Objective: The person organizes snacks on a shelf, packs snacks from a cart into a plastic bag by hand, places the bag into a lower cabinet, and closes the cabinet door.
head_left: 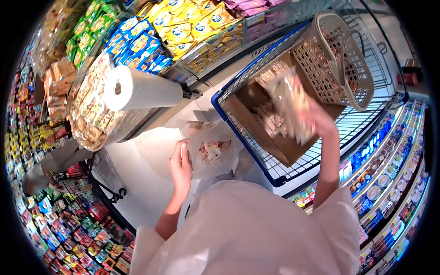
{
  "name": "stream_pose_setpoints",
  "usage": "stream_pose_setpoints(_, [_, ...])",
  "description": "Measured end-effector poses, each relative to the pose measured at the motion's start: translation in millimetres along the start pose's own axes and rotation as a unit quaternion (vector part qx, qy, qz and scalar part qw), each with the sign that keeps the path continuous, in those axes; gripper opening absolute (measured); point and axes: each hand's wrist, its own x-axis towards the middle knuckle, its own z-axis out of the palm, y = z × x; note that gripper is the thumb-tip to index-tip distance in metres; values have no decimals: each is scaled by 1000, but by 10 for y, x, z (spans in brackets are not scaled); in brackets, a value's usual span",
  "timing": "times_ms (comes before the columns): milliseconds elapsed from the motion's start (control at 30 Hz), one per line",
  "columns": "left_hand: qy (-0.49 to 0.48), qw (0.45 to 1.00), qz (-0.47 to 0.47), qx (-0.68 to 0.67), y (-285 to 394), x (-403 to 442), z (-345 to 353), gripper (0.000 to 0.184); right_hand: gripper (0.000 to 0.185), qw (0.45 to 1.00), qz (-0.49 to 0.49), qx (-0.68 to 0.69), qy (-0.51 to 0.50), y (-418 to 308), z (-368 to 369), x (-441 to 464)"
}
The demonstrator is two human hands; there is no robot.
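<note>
My right hand [320, 120] is closed on a clear packet of snacks [294, 105], slightly blurred, over an open cardboard box [293, 156] inside the blue-rimmed shopping cart [247, 145]. More wrapped snacks [269, 120] lie in the box. My left hand [181, 166] is closed at the left edge of a transparent plastic bag [192, 156], its fingers pressed together. A few small wrapped pieces [214, 151] show inside that bag, which hangs in front of my body, left of the cart.
A beige perforated basket [316, 57] stands in the cart. A white plastic bag roll [144, 89] lies on the snack bins at the upper left, near yellow packets [192, 27] and blue packets [140, 43]. Shelves [385, 183] curve along the right. Another person's arm [62, 158] is at the far left.
</note>
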Motion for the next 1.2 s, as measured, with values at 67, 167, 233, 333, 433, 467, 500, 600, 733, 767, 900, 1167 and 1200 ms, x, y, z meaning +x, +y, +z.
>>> stream_pose_setpoints(67, [3, 1000, 5, 3, 31, -29, -77, 19, 94, 988, -15, -15, -154, 190, 494, -245])
stream_pose_setpoints(167, [1, 996, 68, 66, 11, -143, -162, 16, 72, 943, 183, -62, -271, 476, 1461, -104])
stream_pose_setpoints(233, [25, 975, 201, 87, -84, -242, -153, 19, 49, 936, 262, 74, -221, 1091, 1728, 186])
stream_pose_setpoints(333, [20, 956, 270, 115, -107, -386, -202, 25, 35, 921, 296, 177, -183, 1615, 1960, 508])
stream_pose_setpoints(433, [-29, 945, 303, 121, -174, -519, -269, 31, 22, 941, 131, 304, -71, 2021, 2376, 702])
stream_pose_setpoints(467, [-23, 949, 292, 116, -174, -550, -300, 30, 20, 941, 75, 330, -32, 2040, 2484, 696])
stream_pose_setpoints(500, [-16, 952, 284, 111, -161, -547, -330, 29, 20, 974, 56, 221, -16, 2025, 2492, 660])
stream_pose_setpoints(600, [59, 981, 178, 51, -142, -322, -603, 18, 22, 993, -7, -118, 29, 1861, 2523, 514])
stream_pose_setpoints(733, [82, 981, 174, -15, -330, -249, -738, 13, 30, 964, 76, -184, 176, 1700, 2138, -116])
stream_pose_setpoints(767, [81, 982, 169, -17, -341, -274, -747, 13, 31, 949, 110, -193, 225, 1735, 2045, -170])
stream_pose_setpoints(900, [58, 993, 105, -15, -344, -337, -788, 13, 34, 908, 157, -115, 371, 2752, 1886, 229])
stream_pose_setpoints(1167, [124, 987, 66, -77, -731, -233, -1075, 22, 25, 961, 41, -139, 234, 2359, 2235, 741])
stream_pose_setpoints(1200, [189, 980, 54, -19, -933, -146, -1194, 22, 25, 962, 41, -142, 230, 2028, 2340, 560])
